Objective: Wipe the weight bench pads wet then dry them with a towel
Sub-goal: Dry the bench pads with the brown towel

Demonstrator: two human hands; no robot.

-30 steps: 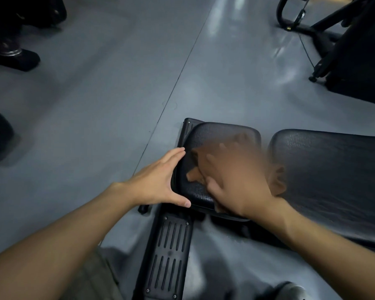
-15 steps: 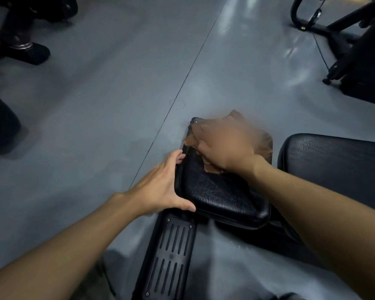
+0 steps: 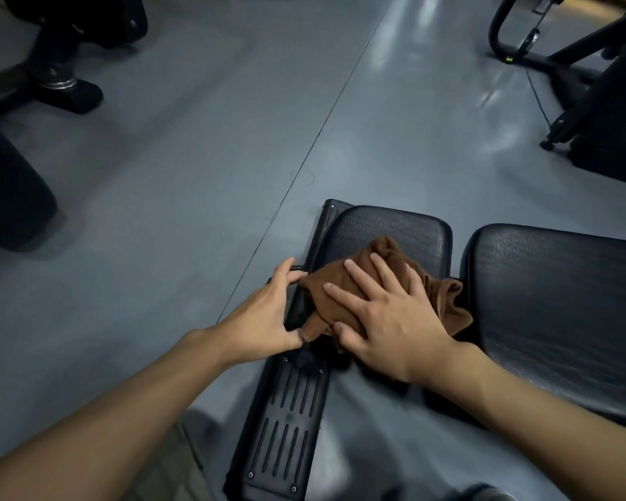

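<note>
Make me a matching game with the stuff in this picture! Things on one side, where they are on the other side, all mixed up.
Things:
1. brown towel
2. left hand
3. right hand
4. long pad

Places:
A. to the right of the small pad
B. pressed flat on top of the brown towel
C. bunched up on the small pad
D. holding the small pad's left edge

Pairs: 1-C, 2-D, 3-B, 4-A

A dim, bluish scene is shown; glare streaks the floor (image 3: 423,41), edges perhaps bent by wide-angle distortion.
</note>
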